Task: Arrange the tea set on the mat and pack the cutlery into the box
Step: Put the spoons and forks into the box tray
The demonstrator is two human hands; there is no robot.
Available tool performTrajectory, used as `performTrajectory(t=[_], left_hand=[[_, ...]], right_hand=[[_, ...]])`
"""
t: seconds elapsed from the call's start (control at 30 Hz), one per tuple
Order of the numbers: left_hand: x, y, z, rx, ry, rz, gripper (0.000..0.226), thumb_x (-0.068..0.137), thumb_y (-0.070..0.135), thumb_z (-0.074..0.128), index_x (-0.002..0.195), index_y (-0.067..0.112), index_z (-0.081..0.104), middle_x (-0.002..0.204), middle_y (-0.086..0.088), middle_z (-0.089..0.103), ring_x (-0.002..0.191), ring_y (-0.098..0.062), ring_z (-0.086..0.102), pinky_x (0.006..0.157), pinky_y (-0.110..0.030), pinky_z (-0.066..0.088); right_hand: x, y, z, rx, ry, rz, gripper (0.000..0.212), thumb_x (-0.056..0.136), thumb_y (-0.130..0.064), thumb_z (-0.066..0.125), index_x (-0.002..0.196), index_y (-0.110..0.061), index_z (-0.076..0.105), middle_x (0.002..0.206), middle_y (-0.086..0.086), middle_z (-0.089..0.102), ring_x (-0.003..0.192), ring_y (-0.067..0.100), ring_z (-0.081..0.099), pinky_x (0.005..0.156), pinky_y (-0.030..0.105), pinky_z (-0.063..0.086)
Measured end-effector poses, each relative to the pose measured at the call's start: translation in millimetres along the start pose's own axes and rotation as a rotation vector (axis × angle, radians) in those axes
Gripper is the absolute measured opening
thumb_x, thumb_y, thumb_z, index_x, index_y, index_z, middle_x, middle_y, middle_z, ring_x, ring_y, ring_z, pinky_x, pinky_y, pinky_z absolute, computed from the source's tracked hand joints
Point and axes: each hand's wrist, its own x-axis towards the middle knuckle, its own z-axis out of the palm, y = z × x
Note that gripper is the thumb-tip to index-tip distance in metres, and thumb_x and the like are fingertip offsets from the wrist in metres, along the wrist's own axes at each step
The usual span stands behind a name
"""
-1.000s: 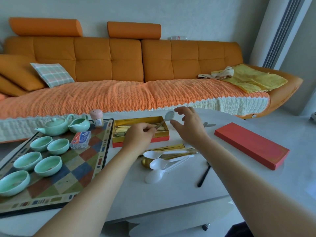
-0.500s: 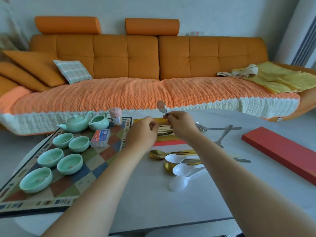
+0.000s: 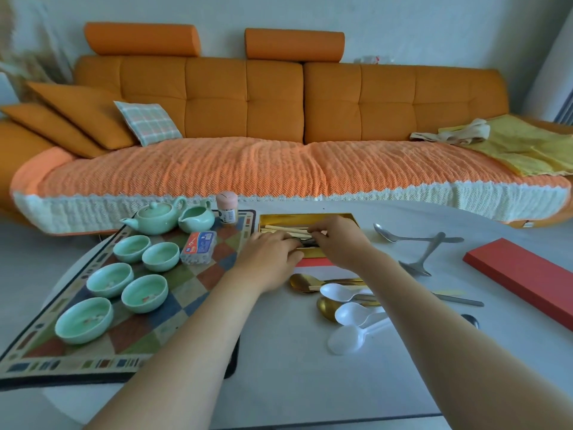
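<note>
A gold-lined box (image 3: 305, 216) with a red base sits on the white table beside the checkered mat (image 3: 192, 283). Both hands are over the box. My left hand (image 3: 269, 256) and my right hand (image 3: 338, 240) each pinch an end of a metal spoon (image 3: 305, 242) lying low inside it, on top of pale chopsticks. On the mat stand a green teapot (image 3: 153, 217), a green pitcher (image 3: 198, 219) and several green cups (image 3: 136, 293). Loose gold spoons (image 3: 302, 282) and white plastic spoons (image 3: 350, 315) lie just in front of the box.
Two metal spoons (image 3: 387, 235) and a third piece (image 3: 424, 259) lie right of the box, with a knife (image 3: 459, 301) nearer me. The red lid (image 3: 524, 277) lies at the far right. A pink jar (image 3: 227, 207) and a small plastic case (image 3: 198, 246) are on the mat. An orange sofa stands behind the table.
The spoon held up between both hands above the box has come down into the box. Both hands dropped with it. The camera shifted left and closer.
</note>
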Motion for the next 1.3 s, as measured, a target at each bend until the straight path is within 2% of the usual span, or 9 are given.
performTrajectory(t=[0.07,0.23,0.4,0.53,0.67,0.77,0.9,1.1,1.3], left_hand=[[0.5,0.9,-0.9,0.003,-0.002,0.000,0.047,0.101,0.046,0.033,0.142,0.029,0.048,0.143,0.003,0.048,0.129,-0.022,0.043,0.107,-0.039,0.025],[-2.4,3.1,-2.8,-0.005,-0.041,0.007,0.052,0.100,0.048,0.038,0.147,0.026,0.041,0.149,0.005,0.041,0.135,-0.021,0.037,0.111,-0.039,0.023],[-8.8,11.2,-11.0,-0.054,0.028,0.028,0.052,0.099,0.046,0.044,0.147,0.025,0.040,0.151,0.005,0.038,0.139,-0.019,0.031,0.112,-0.040,0.023],[-13.6,23.5,-20.8,-0.132,0.163,0.088,0.036,0.096,0.038,0.053,0.129,0.024,0.057,0.127,0.006,0.051,0.123,-0.016,0.042,0.097,-0.033,0.034],[-22.7,42.6,-27.9,-0.239,0.161,0.113,0.017,0.091,0.032,0.060,0.107,0.026,0.063,0.103,0.010,0.054,0.098,-0.014,0.052,0.072,-0.027,0.036],[-27.9,56.6,-27.0,-0.274,-0.010,0.114,0.022,0.089,0.036,0.061,0.111,0.031,0.064,0.109,0.013,0.056,0.102,-0.012,0.055,0.081,-0.030,0.048],[-33.6,69.5,-20.6,-0.212,-0.152,0.120,0.039,0.088,0.044,0.060,0.126,0.036,0.060,0.125,0.014,0.054,0.110,-0.013,0.053,0.088,-0.031,0.049],[-29.2,73.2,-18.7,-0.233,-0.151,0.117,0.042,0.087,0.047,0.063,0.127,0.038,0.060,0.130,0.013,0.056,0.114,-0.014,0.053,0.085,-0.030,0.048],[-12.4,55.1,-27.6,-0.496,0.038,0.034,0.033,0.088,0.021,0.069,0.118,0.033,0.064,0.125,0.006,0.059,0.114,-0.016,0.053,0.090,-0.034,0.046]], right_hand=[[-4.3,-0.5,-1.9,0.016,-0.004,-0.032,0.030,0.096,-0.023,0.046,0.112,-0.026,0.071,0.103,-0.006,0.066,0.067,0.012,0.061,0.059,0.029,0.049],[-22.2,4.3,-8.6,-0.052,-0.144,-0.141,0.033,0.097,-0.026,0.039,0.096,-0.019,0.072,0.083,-0.001,0.069,0.081,0.019,0.061,0.076,0.042,0.051],[-35.6,11.1,-20.9,0.048,-0.065,-0.166,0.035,0.094,-0.013,0.045,0.118,-0.022,0.069,0.121,-0.004,0.068,0.110,0.016,0.058,0.097,0.033,0.046],[-43.8,16.7,-32.9,0.010,0.095,-0.282,0.033,0.085,-0.004,0.055,0.099,-0.027,0.075,0.102,-0.010,0.065,0.098,0.010,0.055,0.088,0.027,0.044],[-63.1,20.1,-51.4,-0.007,-0.077,-0.211,0.026,0.083,-0.018,0.057,0.084,-0.038,0.073,0.079,-0.025,0.060,0.074,-0.005,0.053,0.070,0.014,0.039],[-78.0,28.1,-59.7,-0.090,-0.230,-0.200,0.025,0.080,-0.023,0.057,0.087,-0.040,0.074,0.083,-0.025,0.066,0.076,-0.008,0.056,0.066,0.007,0.036],[-89.4,43.5,-64.9,-0.134,-0.373,-0.142,0.020,0.081,-0.027,0.066,0.096,-0.038,0.074,0.089,-0.023,0.067,0.079,-0.005,0.060,0.070,0.010,0.041],[-91.8,53.4,-60.6,-0.147,-0.300,-0.108,0.017,0.089,-0.026,0.065,0.103,-0.034,0.073,0.095,-0.020,0.064,0.084,-0.001,0.057,0.083,0.022,0.048],[-78.6,44.5,-60.6,0.037,-0.093,-0.129,0.011,0.092,-0.031,0.066,0.102,-0.028,0.069,0.086,-0.018,0.061,0.079,0.002,0.058,0.068,0.017,0.044]])
